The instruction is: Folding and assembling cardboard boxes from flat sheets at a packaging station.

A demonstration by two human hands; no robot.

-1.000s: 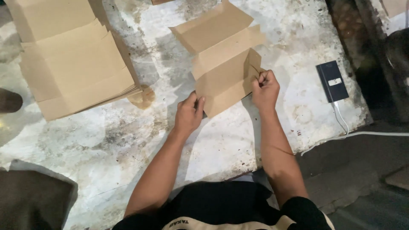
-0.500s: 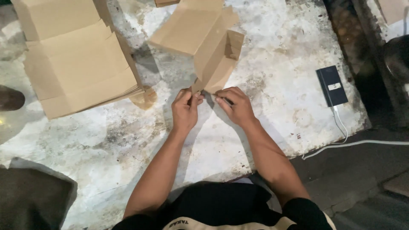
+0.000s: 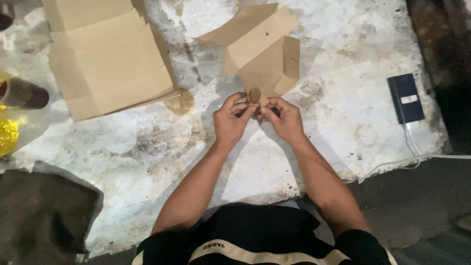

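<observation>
Both hands meet at the middle of the worn white table. The left hand and right hand pinch the small bottom flap of a half-folded cardboard box. The box stands up off the table, long axis running away from the person, flaps spread at the far end. The fingertips hide the pinched corner. A stack of flat cardboard is cut off at the top left; a dark power bank lies well to the right.

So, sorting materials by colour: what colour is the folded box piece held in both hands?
Plain tan-brown cardboard box piece, unprinted; the head view shows it.
</observation>
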